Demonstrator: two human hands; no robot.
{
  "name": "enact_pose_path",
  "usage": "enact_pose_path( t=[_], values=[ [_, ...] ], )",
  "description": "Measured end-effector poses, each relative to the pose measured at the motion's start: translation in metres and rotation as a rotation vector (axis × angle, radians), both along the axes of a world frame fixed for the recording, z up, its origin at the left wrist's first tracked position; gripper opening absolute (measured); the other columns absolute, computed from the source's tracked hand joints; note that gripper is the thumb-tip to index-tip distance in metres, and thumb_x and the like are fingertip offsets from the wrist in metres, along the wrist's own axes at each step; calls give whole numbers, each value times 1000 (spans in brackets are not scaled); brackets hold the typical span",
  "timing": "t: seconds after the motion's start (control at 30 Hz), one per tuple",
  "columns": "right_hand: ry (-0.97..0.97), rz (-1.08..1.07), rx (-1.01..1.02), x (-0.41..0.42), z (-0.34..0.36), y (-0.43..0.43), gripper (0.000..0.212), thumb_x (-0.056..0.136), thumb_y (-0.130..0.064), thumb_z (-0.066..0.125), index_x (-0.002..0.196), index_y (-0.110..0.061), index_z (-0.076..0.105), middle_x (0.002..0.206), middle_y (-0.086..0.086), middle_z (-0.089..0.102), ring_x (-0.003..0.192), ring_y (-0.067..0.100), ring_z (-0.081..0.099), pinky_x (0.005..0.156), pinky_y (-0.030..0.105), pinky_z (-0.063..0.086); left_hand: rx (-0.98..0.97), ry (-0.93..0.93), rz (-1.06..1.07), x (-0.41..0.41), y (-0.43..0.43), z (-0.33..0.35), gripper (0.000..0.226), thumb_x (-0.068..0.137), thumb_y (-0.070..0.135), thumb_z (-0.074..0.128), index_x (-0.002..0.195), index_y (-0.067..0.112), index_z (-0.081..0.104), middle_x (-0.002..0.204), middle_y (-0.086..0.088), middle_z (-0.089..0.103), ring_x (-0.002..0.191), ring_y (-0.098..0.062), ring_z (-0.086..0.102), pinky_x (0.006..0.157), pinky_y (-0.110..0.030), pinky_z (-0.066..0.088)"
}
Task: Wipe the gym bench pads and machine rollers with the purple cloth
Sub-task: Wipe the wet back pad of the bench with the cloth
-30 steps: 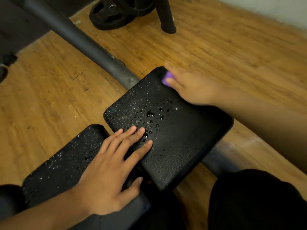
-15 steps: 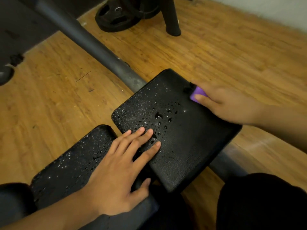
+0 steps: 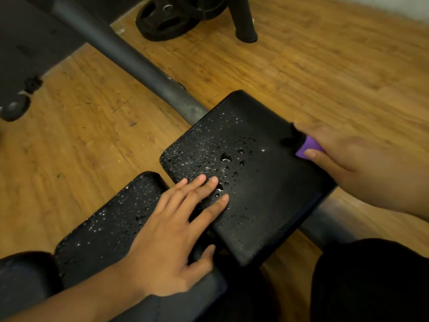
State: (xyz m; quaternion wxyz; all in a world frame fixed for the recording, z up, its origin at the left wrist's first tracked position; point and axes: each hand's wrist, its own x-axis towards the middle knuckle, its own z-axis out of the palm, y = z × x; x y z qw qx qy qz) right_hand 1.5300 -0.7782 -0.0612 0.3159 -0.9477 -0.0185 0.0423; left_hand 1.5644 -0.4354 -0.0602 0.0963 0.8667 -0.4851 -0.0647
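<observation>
Wooden floor (image 3: 301, 73); droplet-beaded black pad (image 3: 267, 194) at centre. The grip of your right hand (image 3: 362, 168) pinches the purple cloth (image 3: 310, 147); your left hand (image 3: 171, 238) lies flat.

Our left hand (image 3: 167, 247) and right hand (image 3: 352, 163) are bare, forearms too — black trousers (image 3: 371, 282) cover our right knee
</observation>
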Motion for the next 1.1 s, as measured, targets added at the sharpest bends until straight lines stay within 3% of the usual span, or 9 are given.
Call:
enact_pose_path(
  t=[0.17,0.27,0.43,0.57,0.7,0.8,0.9,1.03,1.1],
  values=[
    [77,13,-62,120,-7,42,57,110,-35,35,163,-19,20,163,9,35,146,29,37,111,30,29,21,7,8,7,10,2,78,86,42,61,157,20,39,168,-9,29,159,-28,19,129,-46,10],
    [85,-19,54,178,-14,59,39,112,-36,36,144,-18,45,141,11,54,128,26,50,93,32,36,31,7,1,7,13,3,76,89,42,59,158,20,38,168,-9,29,159,-29,19,128,-49,14],
    [56,15,68,86,-12,28,46,111,-35,38,155,-20,36,151,3,50,139,23,44,108,27,33,14,-20,0,6,14,5,77,88,42,57,159,24,35,168,-8,29,158,-29,21,127,-50,15],
    [14,13,45,-13,8,-1,53,104,-37,41,154,-21,39,137,-16,48,118,-11,40,91,-4,25,-3,-11,-17,3,4,0,78,85,43,59,158,23,37,167,-9,32,158,-28,23,127,-51,16],
    [42,67,-93,52,-3,19,46,107,-37,39,146,-14,42,128,9,62,117,31,57,99,37,42,4,-27,2,4,9,-3,78,85,44,59,157,22,39,166,-9,33,158,-28,22,128,-48,14],
    [109,21,9,139,-12,35,30,112,-33,36,124,-9,49,106,5,55,100,25,53,75,28,31,-10,-18,-5,4,8,-4,76,87,43,58,157,22,39,167,-9,33,158,-28,22,128,-49,14],
    [77,-23,126,169,-12,48,28,112,-33,39,121,-11,52,109,6,57,103,23,54,79,31,35,2,-13,-2,4,8,-3,75,88,41,58,158,22,39,167,-9,33,158,-28,22,127,-51,16],
    [59,47,65,76,-10,22,28,110,-33,42,132,-18,49,104,-4,58,100,20,56,81,30,36,5,-16,2,3,12,0,75,87,41,58,158,22,38,166,-9,33,158,-29,23,126,-53,17],
    [61,27,124,15,3,3,14,107,-33,44,118,-30,53,90,-22,62,87,0,58,77,13,39,-8,-22,-10,3,7,1,76,86,41,58,157,22,39,166,-10,34,158,-29,23,127,-51,16]
  ],
)
